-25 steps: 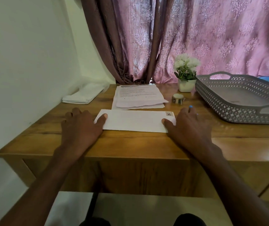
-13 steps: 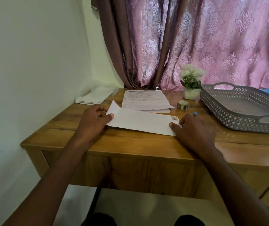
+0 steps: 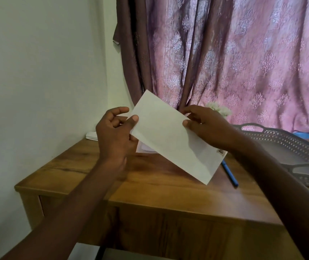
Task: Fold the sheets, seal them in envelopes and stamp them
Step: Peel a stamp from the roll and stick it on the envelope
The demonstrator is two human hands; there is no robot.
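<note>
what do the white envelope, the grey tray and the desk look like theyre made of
White envelope: thin matte paper, flexing slightly between both hands. Grey perforated tray: probably moulded plastic, judging by its uniform lattice walls and handle cut-outs. Brown desk: wood or wood-look laminate, visible grain with a soft sheen.

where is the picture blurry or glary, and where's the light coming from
Head view: light glows through the pink patterned curtain, no hard glare; the white paper envelope looks soft, its stamp corner smeared; both hands, left hand and right hand, are slightly blurred; the wooden table edge bows from the wide lens.
</note>
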